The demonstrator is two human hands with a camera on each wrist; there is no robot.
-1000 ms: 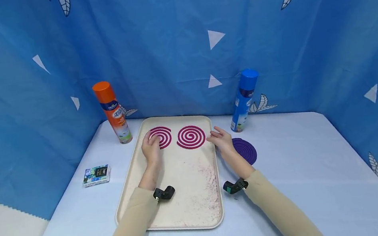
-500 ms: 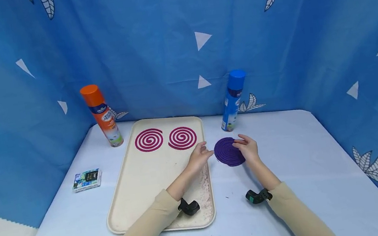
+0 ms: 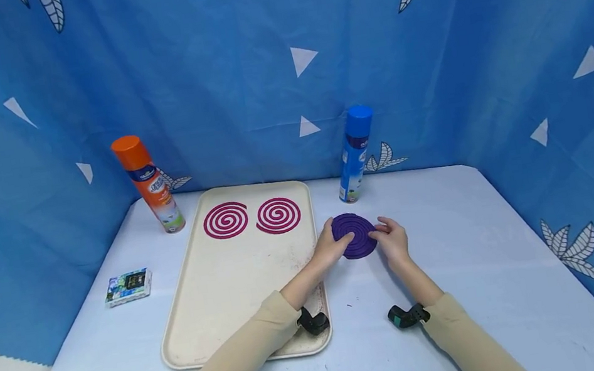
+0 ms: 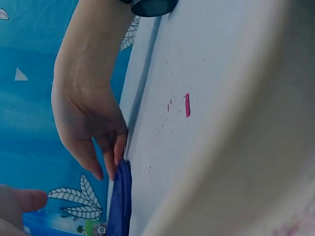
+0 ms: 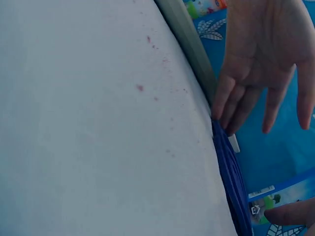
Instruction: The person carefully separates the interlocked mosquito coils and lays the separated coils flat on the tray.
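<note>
The left hand (image 3: 328, 247) has joined the right hand (image 3: 394, 244) at the purple coil (image 3: 358, 227), both loosely extended, touching opposite edges (neither visibly clamped), so handling appears two-handed.

A beige left sleeve (image 3: 236, 364) is showing at seven o'clock, a beige right sleeve (image 3: 471, 338) between four and five. A left wrist device (image 3: 315, 322) and right wrist device (image 3: 406, 316), both black and bent, are sitting near the cuffs, the latter apparently bearing a green patch (image 3: 397, 320).
</note>
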